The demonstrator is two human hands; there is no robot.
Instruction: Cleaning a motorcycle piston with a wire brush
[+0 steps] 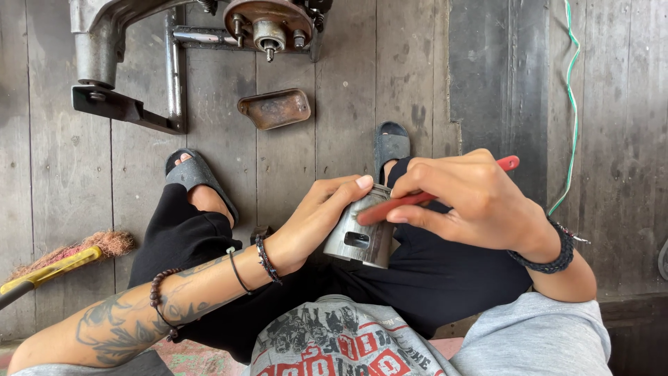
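Left hand (316,216) holds metal piston (362,233); right hand (473,202) grips red tool (417,200).

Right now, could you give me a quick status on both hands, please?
Left hand grips metal piston. Right hand holds red tool against it. Nothing in the way.

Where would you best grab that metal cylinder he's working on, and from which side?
Probably around the smooth round wall of the metal cylinder, from its left side, as the left hand does now. That leaves the upper end free, where the right hand holds the red-handled tool against it. The wall also has a rectangular cutout, best avoided.
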